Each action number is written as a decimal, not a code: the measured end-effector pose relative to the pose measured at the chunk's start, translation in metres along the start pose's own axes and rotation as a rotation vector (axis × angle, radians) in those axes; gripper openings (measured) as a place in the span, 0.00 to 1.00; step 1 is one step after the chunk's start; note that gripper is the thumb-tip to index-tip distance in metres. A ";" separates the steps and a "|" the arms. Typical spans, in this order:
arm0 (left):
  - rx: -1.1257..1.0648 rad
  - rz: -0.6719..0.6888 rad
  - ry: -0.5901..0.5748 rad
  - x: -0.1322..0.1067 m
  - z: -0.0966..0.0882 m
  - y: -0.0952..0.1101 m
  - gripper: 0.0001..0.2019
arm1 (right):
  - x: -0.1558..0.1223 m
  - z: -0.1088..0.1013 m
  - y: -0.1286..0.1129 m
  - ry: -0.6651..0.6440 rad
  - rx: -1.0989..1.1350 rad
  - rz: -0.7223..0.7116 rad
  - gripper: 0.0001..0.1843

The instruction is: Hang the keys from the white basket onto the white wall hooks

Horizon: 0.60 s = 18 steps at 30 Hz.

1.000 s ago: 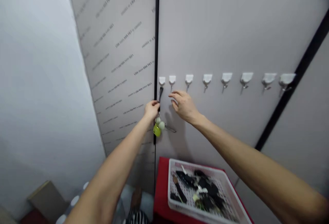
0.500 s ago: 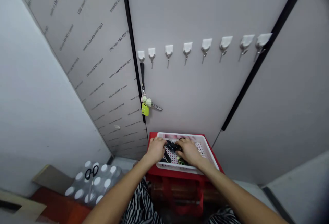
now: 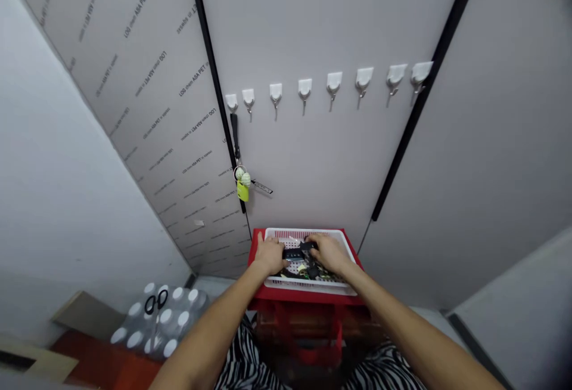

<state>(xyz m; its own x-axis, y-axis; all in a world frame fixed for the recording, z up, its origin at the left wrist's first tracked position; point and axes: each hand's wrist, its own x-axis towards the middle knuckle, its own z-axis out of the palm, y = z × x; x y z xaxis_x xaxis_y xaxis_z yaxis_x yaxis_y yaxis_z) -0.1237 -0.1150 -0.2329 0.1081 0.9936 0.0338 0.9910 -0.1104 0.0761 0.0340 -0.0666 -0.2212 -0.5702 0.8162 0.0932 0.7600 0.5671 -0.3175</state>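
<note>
Both my hands reach down into a white perforated basket point(image 3: 308, 285) standing on a red stool point(image 3: 304, 297). My left hand point(image 3: 269, 254) and my right hand point(image 3: 328, 253) are curled around a black key strap point(image 3: 295, 253) held between them, above a heap of dark keys and tags in the basket. On the grey wall above runs a row of several white hooks point(image 3: 304, 87). From the leftmost hook point(image 3: 231, 102) hangs a key bunch point(image 3: 242, 181) with a black strap, pale charms and a lime-green tag.
A shrink-wrapped pack of white-capped bottles point(image 3: 154, 321) with black scissors point(image 3: 154, 302) on top sits on the floor at the left. Cardboard point(image 3: 87, 315) lies beside it. My zebra-striped trousers point(image 3: 250, 366) show at the bottom. Black vertical strips divide the wall panels.
One second ago both hands were up at the leftmost hook with the key bunch. They let it hang, dropped into the basket and now grip a black strap there.
</note>
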 end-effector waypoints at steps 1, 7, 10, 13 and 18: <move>0.012 0.021 0.012 0.000 0.000 0.001 0.16 | -0.002 -0.003 0.002 -0.008 -0.007 -0.010 0.15; -0.188 -0.051 0.101 0.003 -0.004 -0.004 0.11 | -0.007 -0.013 -0.005 -0.124 0.020 -0.097 0.14; -0.382 -0.102 0.130 0.008 -0.006 -0.011 0.07 | -0.001 -0.013 -0.013 -0.029 0.088 -0.083 0.18; -0.582 -0.092 0.132 0.013 -0.006 -0.014 0.07 | 0.010 -0.007 -0.023 0.018 0.161 -0.127 0.24; -0.799 -0.091 0.269 0.011 -0.019 -0.008 0.07 | 0.024 0.000 -0.030 0.028 0.370 -0.147 0.13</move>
<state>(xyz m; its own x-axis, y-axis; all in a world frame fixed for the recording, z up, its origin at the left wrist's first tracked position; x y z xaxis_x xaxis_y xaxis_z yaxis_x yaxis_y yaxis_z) -0.1318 -0.1039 -0.2146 -0.0917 0.9708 0.2216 0.6299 -0.1158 0.7680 -0.0026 -0.0641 -0.2089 -0.6523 0.7346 0.1868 0.5042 0.6045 -0.6167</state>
